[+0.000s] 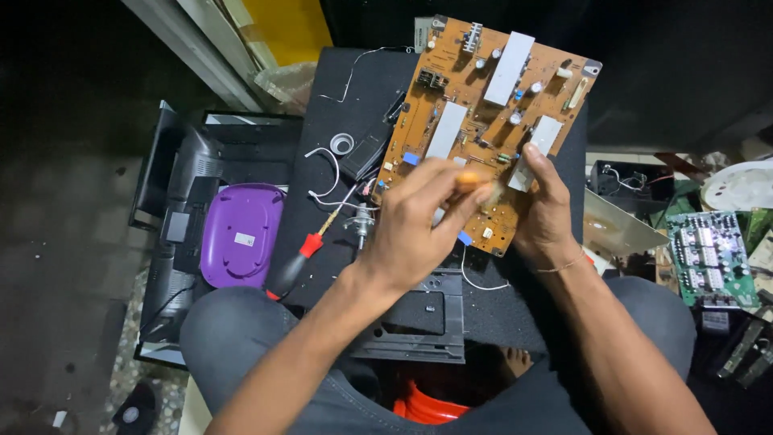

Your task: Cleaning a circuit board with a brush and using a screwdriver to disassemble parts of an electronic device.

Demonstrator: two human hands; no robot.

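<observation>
Nearest are the person's knees, with something orange [427, 407] showing low between them. Above the knees a black mat [338, 97] covers the work surface; its near edge carries a grey plastic frame [419, 322]. The left hand [415, 225] is curled, fingers pressed together around a small orange-tipped tool [471, 181] whose tip meets the board [491, 121]. The right hand [543, 205] grips the board's near right edge, thumb on top and fingers hidden behind it. The board is a brown circuit board with grey heat sinks, held tilted over the mat; its near corner is just above the frame and its far edge overhangs the mat's far side. Left of the hands, on the mat, lie a red-handled screwdriver [302, 254], white wires [330, 173] and a small white ring [342, 143], leaving a bare strip of mat toward its left edge. Beyond that edge a purple lid [240, 234] rests on a black casing [173, 169]. Right of the mat the room is crowded: a metal plate [616, 225] and a green board [708, 254] lie close beside the right forearm.
</observation>
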